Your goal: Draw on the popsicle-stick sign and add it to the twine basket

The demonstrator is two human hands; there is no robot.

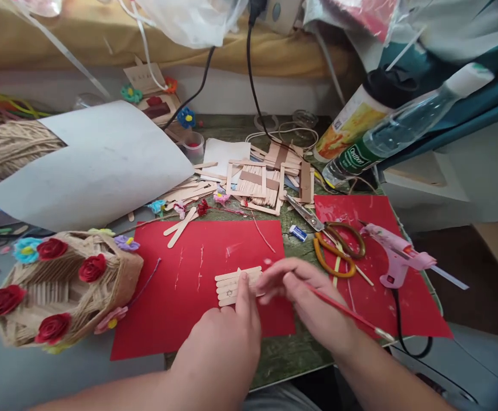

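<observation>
A small panel of craft sticks (pixel 227 293), laid side by side, lies on the red sheet (pixel 167 319); a star-like mark is drawn near its left end. My left hand (pixel 227 342) presses its outstretched index finger down on the panel, with the other fingers curled beneath. At the panel's right end, my right hand (pixel 306 294) holds a red pencil (pixel 343 308), whose eraser end points down to the right. The pencil's writing tip is hidden by the fingers. Two loose craft sticks (pixel 182 227) cross at the sheet's upper edge.
To the left stands a twine basket (pixel 120 271) with felt flowers. Scissors (pixel 313 218) and a pink glue gun (pixel 392 251) lie on another red sheet (pixel 420 311) at right. An eraser (pixel 297 233), stick bundles (pixel 255 182), a water bottle (pixel 386 142) and a rolled white sheet (pixel 116 165) are farther back.
</observation>
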